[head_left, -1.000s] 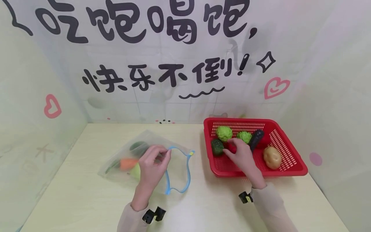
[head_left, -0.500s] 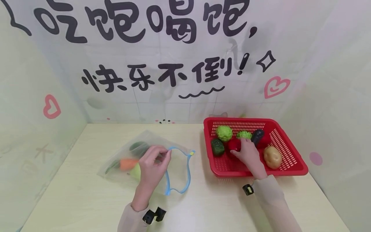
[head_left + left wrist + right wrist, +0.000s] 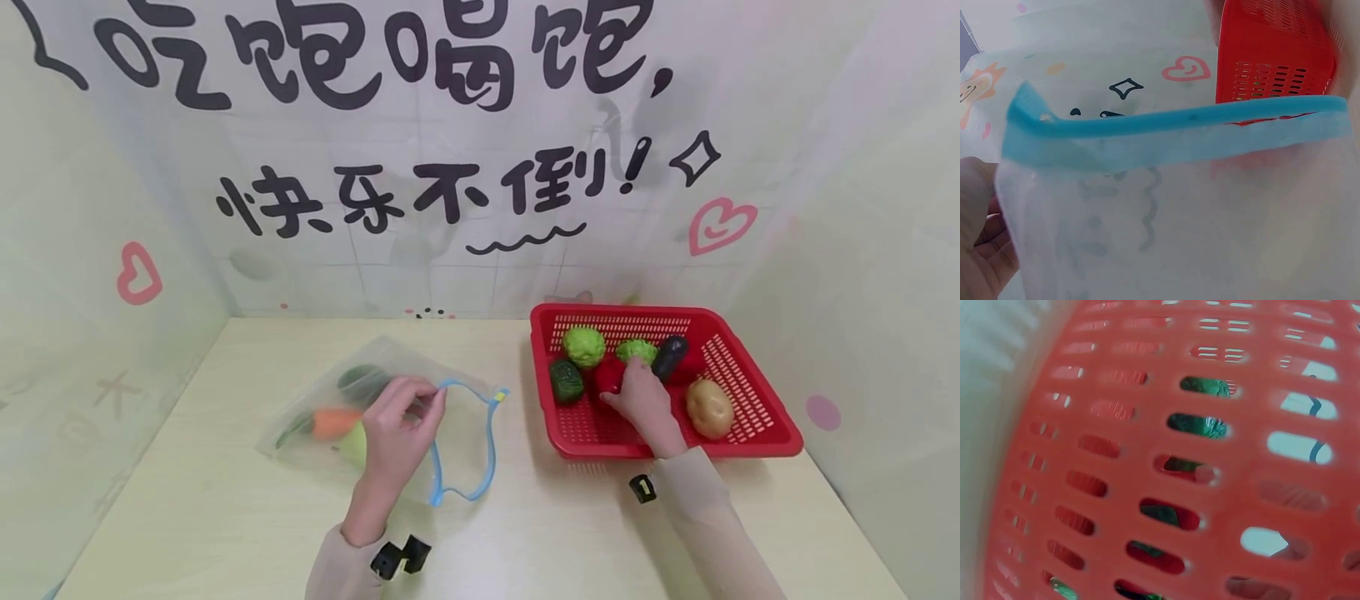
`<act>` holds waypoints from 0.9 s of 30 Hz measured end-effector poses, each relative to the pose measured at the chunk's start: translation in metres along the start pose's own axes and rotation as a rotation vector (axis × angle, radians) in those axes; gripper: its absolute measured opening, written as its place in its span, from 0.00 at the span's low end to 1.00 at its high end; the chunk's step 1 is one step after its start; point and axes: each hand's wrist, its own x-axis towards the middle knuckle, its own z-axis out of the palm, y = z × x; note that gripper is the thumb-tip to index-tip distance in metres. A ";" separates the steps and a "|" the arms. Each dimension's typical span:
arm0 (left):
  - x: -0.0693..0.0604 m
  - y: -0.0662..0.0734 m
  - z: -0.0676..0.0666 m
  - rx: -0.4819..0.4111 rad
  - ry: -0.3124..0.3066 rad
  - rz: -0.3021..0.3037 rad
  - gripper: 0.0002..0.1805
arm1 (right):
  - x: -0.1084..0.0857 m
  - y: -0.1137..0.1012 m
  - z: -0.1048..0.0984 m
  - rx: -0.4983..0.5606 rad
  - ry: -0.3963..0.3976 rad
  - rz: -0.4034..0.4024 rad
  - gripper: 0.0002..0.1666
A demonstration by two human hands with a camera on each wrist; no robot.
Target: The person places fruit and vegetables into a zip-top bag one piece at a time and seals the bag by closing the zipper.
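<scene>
My left hand (image 3: 401,433) pinches the blue-edged opening of a clear zip bag (image 3: 465,442) lying on the table. Through the film show a carrot (image 3: 335,423), a yellow-green pear-like item (image 3: 352,444) and a dark green item (image 3: 363,383). My right hand (image 3: 647,404) is inside the red basket (image 3: 757,442), thumb and fingers around a round, glossy red fruit or vegetable (image 3: 609,377); the hand partly hides it. In the left wrist view the bag's blue rim (image 3: 1191,119) stands open. The basket's slotted wall (image 3: 1241,481) fills the right wrist view, hiding the grip.
Also in the basket are light green leafy heads (image 3: 583,346), a dark green vegetable (image 3: 566,382), an eggplant (image 3: 670,357) and a potato (image 3: 709,408). The basket stands near the back wall (image 3: 420,283) on a pale table (image 3: 225,517).
My right hand has moved slightly right in the basket, from beside the dark green vegetable onto the round red item, and closed in on it. The left hand and bag stay put.
</scene>
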 end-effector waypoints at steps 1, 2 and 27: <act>0.000 0.000 0.000 0.001 0.000 0.000 0.02 | 0.000 0.000 0.000 0.007 -0.005 0.002 0.32; 0.000 0.000 0.000 0.000 0.000 0.001 0.02 | 0.001 0.001 0.001 0.013 -0.007 0.001 0.32; 0.001 -0.001 0.001 0.006 -0.003 -0.009 0.03 | -0.014 0.012 -0.016 0.073 0.021 -0.109 0.37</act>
